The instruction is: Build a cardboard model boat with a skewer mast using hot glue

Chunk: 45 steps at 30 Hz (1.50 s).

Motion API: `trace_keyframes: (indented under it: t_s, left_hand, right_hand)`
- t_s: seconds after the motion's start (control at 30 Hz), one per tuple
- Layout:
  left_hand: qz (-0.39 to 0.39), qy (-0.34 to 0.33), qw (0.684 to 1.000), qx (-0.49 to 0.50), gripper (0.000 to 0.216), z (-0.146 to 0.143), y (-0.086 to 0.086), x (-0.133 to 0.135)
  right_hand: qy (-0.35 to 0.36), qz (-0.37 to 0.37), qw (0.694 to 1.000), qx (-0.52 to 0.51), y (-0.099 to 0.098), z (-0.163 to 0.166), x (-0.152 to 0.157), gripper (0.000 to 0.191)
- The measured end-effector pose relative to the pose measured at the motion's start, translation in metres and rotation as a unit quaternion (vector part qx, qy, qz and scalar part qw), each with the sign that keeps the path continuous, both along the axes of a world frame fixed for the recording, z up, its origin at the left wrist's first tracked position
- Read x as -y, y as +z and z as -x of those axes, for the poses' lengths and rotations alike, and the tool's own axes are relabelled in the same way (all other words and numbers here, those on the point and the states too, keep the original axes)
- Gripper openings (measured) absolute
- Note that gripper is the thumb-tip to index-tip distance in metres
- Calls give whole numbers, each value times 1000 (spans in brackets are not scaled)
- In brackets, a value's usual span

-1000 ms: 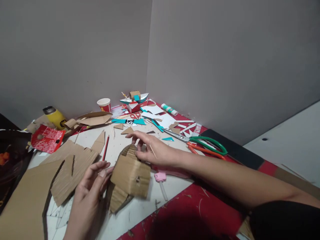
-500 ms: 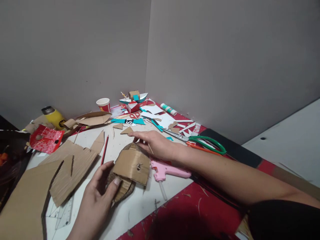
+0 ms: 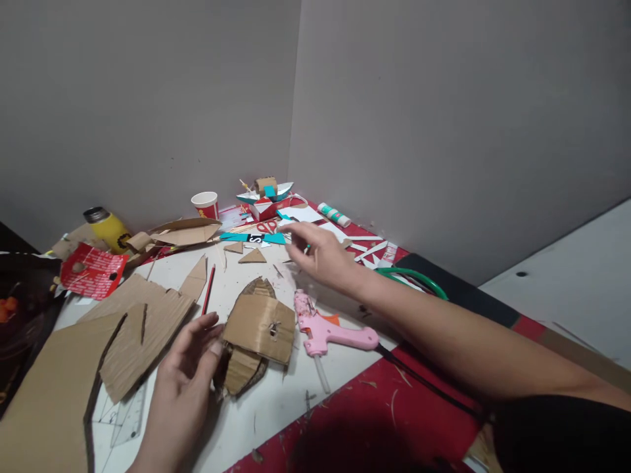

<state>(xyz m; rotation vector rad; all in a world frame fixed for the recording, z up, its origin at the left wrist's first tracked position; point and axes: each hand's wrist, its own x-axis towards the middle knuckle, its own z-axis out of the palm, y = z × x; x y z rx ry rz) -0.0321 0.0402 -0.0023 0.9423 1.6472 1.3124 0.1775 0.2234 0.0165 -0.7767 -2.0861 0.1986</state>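
My left hand [image 3: 187, 368] curls round the left edge of a small brown cardboard model [image 3: 257, 325] with a hole in its top panel. The model lies on the white table top [image 3: 276, 407]. My right hand [image 3: 323, 255] is stretched out beyond it, fingers extended over teal and white paper scraps [image 3: 305, 226], and nothing shows in its grip. A pink glue gun [image 3: 330, 334] lies just right of the model, under my right forearm.
Large cardboard sheets [image 3: 138, 328] and a red pencil [image 3: 209, 290] lie to the left. Green-handled scissors [image 3: 419, 279], a glue stick [image 3: 334, 215], a paper cup [image 3: 206, 205], a yellow bottle [image 3: 108, 230] and a small paper boat [image 3: 266, 194] lie near the corner walls.
The cardboard model has been laid down flat on the table. My right hand left it and moved up and away towards the paper scraps, uncovering the glue gun.
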Motion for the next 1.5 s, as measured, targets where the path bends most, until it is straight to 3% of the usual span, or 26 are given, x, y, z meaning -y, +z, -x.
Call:
trace_keyframes:
  t_s: [0.27,0.37,0.43,0.53,0.63,0.7,0.77,0.8,0.87,0.93,1.0,1.07,1.17,1.5]
  left_hand:
    - [-34,63,997,-17,36,4,3,0]
    - [-50,79,995,-42,33,3,4,3]
    - [-62,96,991,-67,30,1,6,5]
    - [-74,116,987,-88,29,-8,13,9]
    - [-94,130,981,-112,29,-19,18,14]
    - [-128,132,974,-136,26,-24,17,17]
    - [-178,111,965,-157,24,-24,13,21]
    - [-205,92,960,-169,24,-23,9,23]
    - [-253,41,945,-204,30,-18,2,26]
    - [-284,0,929,-236,39,-13,-5,28]
    - [-295,-7,924,-241,42,-10,-10,28]
    - [-296,13,928,-226,41,-8,-13,27]
    - [-294,25,931,-216,42,-9,-15,26]
    - [-308,-6,923,-230,48,-9,-15,26]
  right_hand:
    - [13,3,986,-165,38,-15,41,14]
    - [32,79,977,-196,45,-21,58,15]
    - [78,180,959,-205,48,-26,70,17]
    - [170,371,891,-200,47,-35,88,23]
    - [274,529,783,-175,40,-45,105,37]
    - [335,589,718,-158,33,-50,115,48]
    - [371,611,687,-133,27,-52,124,53]
    - [381,601,695,-106,24,-52,128,53]
    - [391,516,761,-32,19,-47,137,53]
    - [397,349,847,58,13,-36,146,54]
    - [413,183,877,162,3,-22,154,51]
    - [387,73,881,262,-9,-9,159,49]
    - [341,-25,875,342,-23,0,161,54]
    - [330,-129,847,395,-22,-13,170,55]
